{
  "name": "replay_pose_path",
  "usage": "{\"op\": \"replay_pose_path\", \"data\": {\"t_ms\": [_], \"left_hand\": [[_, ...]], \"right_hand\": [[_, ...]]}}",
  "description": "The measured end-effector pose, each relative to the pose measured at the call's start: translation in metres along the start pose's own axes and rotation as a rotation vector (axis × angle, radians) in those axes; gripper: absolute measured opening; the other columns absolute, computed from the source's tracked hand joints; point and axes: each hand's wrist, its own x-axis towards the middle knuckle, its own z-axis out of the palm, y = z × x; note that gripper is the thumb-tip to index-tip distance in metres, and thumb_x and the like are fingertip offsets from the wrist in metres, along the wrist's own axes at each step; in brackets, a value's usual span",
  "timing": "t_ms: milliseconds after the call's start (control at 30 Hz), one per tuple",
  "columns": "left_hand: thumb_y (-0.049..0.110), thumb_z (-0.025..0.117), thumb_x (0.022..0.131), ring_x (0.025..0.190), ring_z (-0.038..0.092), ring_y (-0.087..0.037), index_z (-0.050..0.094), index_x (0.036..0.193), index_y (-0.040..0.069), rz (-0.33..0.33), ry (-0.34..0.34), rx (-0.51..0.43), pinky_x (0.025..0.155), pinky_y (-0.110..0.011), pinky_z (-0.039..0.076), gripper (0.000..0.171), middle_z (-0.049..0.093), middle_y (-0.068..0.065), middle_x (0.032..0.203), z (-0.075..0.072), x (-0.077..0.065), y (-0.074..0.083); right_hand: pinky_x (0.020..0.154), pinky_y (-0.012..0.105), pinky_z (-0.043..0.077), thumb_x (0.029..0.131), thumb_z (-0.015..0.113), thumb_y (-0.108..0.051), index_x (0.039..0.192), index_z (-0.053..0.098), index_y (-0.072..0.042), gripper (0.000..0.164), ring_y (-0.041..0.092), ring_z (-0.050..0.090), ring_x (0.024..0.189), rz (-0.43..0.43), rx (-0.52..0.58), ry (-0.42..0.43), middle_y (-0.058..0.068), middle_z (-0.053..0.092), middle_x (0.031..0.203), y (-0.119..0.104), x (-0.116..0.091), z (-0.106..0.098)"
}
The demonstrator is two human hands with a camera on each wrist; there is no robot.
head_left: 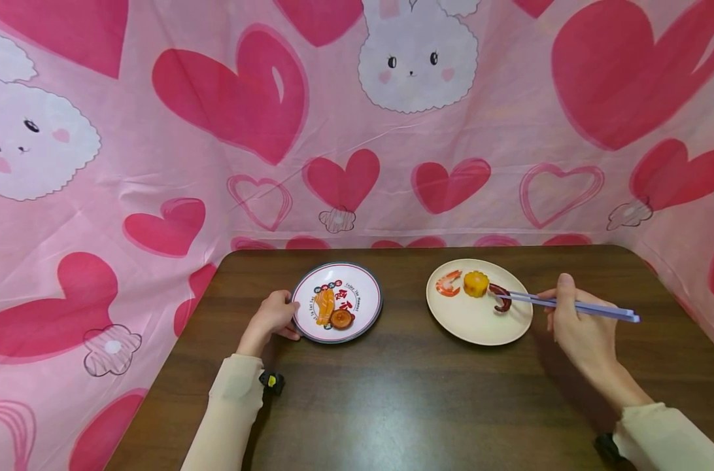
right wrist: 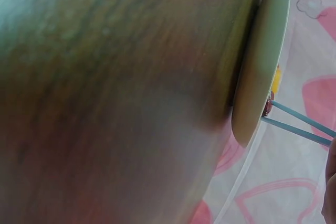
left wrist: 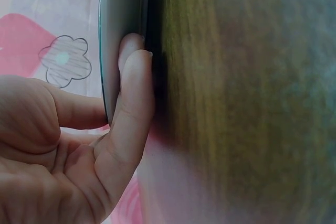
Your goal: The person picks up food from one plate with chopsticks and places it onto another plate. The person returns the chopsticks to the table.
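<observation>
My left hand (head_left: 272, 314) grips the left rim of a white plate (head_left: 365, 301) with a dark edge and printed lettering, thumb on top and fingers beneath, as the left wrist view shows. On that plate lie an orange salmon-like slice (head_left: 324, 306) and a round brown mushroom-like piece (head_left: 342, 318). My right hand (head_left: 586, 327) holds a pair of lavender chopsticks (head_left: 592, 308). Their tips are at a dark red curved tentacle-like piece (head_left: 501, 302) on a cream plate (head_left: 480, 330); whether they pinch it I cannot tell. A yellow flower-shaped cake (head_left: 476, 284) and a shrimp (head_left: 448, 284) share the cream plate.
Both plates stand toward the back of a dark wooden table (head_left: 392, 405), with a gap between them. Pink cloth (head_left: 392, 144) printed with hearts and rabbits hangs behind the table and along its sides.
</observation>
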Motion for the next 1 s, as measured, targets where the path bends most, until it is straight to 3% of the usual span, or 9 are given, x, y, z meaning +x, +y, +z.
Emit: {"op": "replay_pose_path", "data": {"t_ms": [367,1000], "left_hand": [[0.014,0.052,0.111,0.062,0.069,-0.026,0.05,0.129,-0.006,-0.006,-0.007,0.002,0.06,-0.035,0.064,0.026,0.06,-0.021,0.089,-0.0004,-0.0004,0.0004],[0.013,0.053,0.111,0.061,0.068,-0.026,0.051,0.127,-0.005,-0.004,0.001,0.017,0.059,-0.035,0.064,0.025,0.059,-0.021,0.089,0.0001,-0.0007,0.0012]], "right_hand": [[0.033,0.026,0.034,0.114,0.046,-0.035,0.078,0.075,-0.003,0.056,0.011,0.047,0.036,0.018,0.008,0.011,0.005,0.056,0.048,-0.0056,-0.0004,-0.0013],[0.041,0.018,0.036,0.113,0.047,-0.029,0.076,0.078,-0.004,0.054,0.004,0.049,0.043,-0.068,-0.017,0.063,0.0,0.056,0.048,-0.0052,-0.0017,-0.001]]}}
